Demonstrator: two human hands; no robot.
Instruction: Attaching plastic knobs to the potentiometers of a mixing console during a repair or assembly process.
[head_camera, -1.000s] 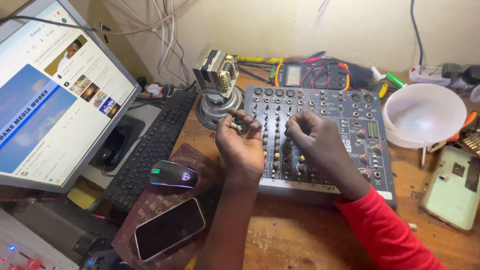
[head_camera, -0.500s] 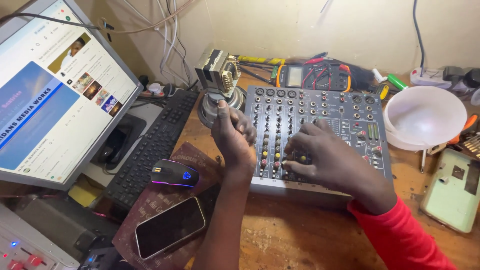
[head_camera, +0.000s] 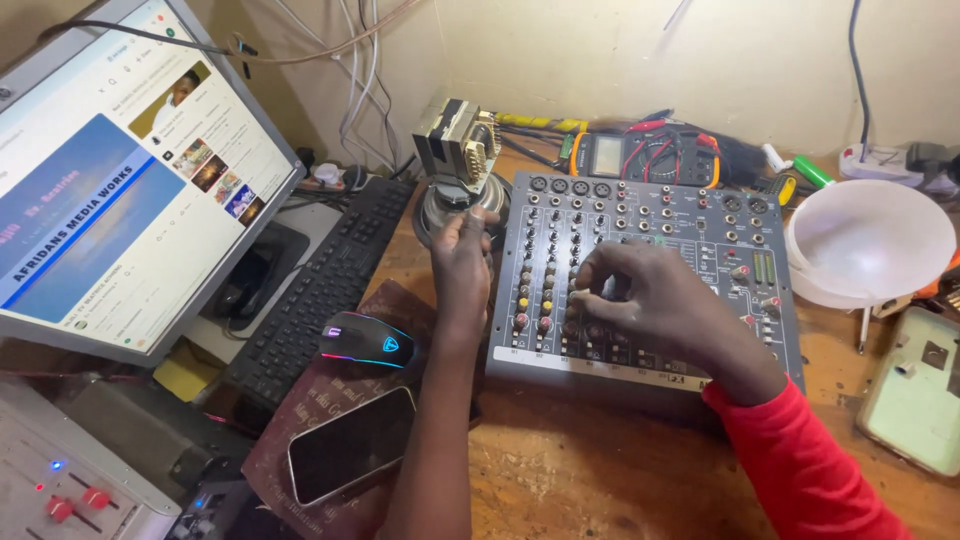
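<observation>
A grey audio mixer (head_camera: 690, 215) with rows of small knobs lies on the wooden bench. My right hand (head_camera: 655, 300), in a red sleeve, rests on its lower middle with the fingertips pinched on a knob in the lower rows. My left hand (head_camera: 463, 262) sits at the mixer's left edge with its fingers curled and the thumb pointing up. What those fingers hold is hidden. Just beyond that hand, a round metal speaker part (head_camera: 440, 205) carries a boxy transformer (head_camera: 455, 145).
A tilted monitor (head_camera: 120, 190) stands at left, with a black keyboard (head_camera: 320, 285), a lit mouse (head_camera: 365, 338) and a phone (head_camera: 350, 455) on a dark book. A multimeter (head_camera: 640, 155) lies behind the mixer. At right are a white bowl (head_camera: 870, 240) and a pale green case (head_camera: 915, 405).
My right hand slid from the mixer's upper middle down to the lower knob rows. My left hand moved up and left, toward the speaker part at the mixer's left edge.
</observation>
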